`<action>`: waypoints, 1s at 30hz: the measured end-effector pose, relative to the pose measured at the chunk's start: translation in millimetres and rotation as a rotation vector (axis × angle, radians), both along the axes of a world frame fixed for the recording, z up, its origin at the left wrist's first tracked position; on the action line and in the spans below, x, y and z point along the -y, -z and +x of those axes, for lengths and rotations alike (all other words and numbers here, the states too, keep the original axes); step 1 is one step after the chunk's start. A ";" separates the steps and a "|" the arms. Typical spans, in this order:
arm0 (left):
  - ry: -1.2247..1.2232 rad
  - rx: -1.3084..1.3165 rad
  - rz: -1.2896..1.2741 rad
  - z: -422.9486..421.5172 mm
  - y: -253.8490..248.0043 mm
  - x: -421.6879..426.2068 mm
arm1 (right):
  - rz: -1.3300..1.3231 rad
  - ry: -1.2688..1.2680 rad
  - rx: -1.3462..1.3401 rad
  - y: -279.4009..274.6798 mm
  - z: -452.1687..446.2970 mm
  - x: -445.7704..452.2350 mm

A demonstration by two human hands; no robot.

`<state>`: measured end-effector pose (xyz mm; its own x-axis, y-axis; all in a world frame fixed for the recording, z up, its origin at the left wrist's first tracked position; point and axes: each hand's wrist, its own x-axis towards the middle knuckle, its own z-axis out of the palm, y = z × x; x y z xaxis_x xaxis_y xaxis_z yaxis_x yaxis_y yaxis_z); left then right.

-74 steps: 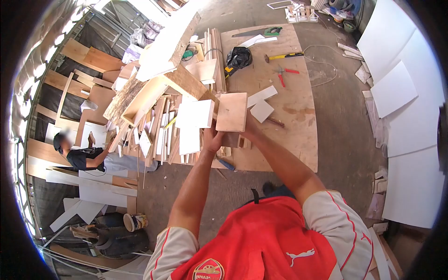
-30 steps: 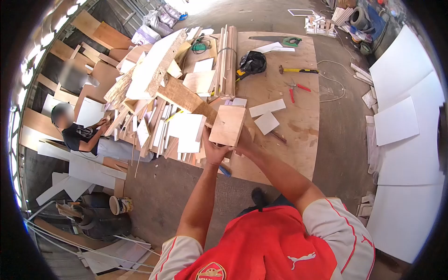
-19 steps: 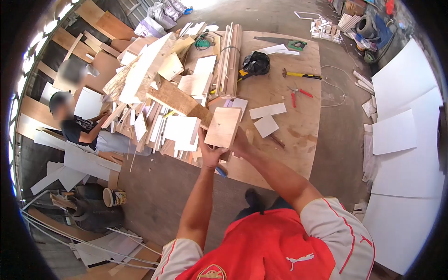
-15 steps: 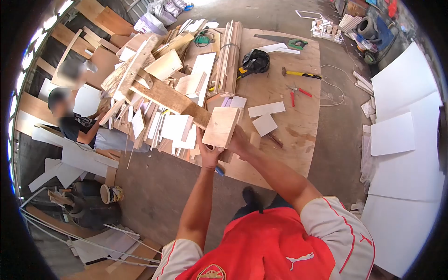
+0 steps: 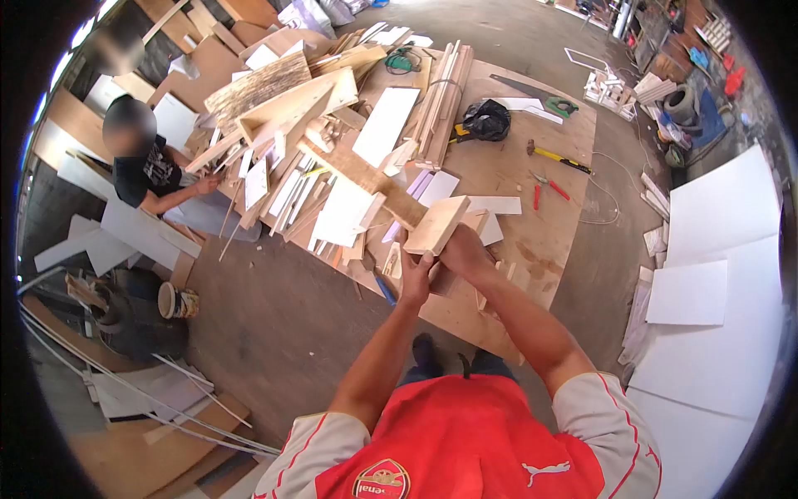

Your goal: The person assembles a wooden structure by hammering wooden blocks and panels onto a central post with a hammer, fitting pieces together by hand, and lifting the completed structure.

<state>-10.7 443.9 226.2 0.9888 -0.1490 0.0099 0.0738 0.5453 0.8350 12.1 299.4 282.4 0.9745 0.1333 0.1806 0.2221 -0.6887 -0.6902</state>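
A wooden assembly is held up at the table's near edge. It shows a pale end board (image 5: 439,226) nearest me and a long brown plank (image 5: 362,179) running away to the upper left. At the far end, an angled wooden frame (image 5: 303,108) appears joined to the plank. My left hand (image 5: 416,273) grips the near end from the left, thumb on the end board's lower edge. Around its right side is my right hand (image 5: 467,252), fingers partly hidden behind the wood. A blue-handled tool (image 5: 385,289) lies just left of my left hand.
Offcuts and a strapped bundle of wood strips (image 5: 440,108) cover much of the table (image 5: 532,249). A handsaw (image 5: 559,106), hammer (image 5: 559,158), pliers (image 5: 549,190) and black bag (image 5: 486,121) lie at right. Another person (image 5: 145,179) sits at left. White panels (image 5: 723,291) stand at right.
The wooden assembly has tilted and turned, so its far frame shows more broadside. Both hands keep hold of the near end. My view has shifted, and the seated person's hands show more clearly.
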 end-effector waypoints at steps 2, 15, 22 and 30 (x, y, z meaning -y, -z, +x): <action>0.005 -0.022 -0.009 -3.1 3.1 7.2 | 0.023 0.019 -0.021 0.6 -2.6 4.2; 0.072 -0.116 -0.112 -13.4 20.9 44.9 | -0.203 0.060 -0.158 8.7 -9.5 36.5; 0.073 -0.200 -0.204 -42.5 57.6 63.9 | -0.308 0.076 -0.267 23.8 -30.8 49.2; -0.021 -0.260 -0.217 -72.3 81.6 108.3 | -0.349 -0.084 -0.282 52.8 -40.4 92.2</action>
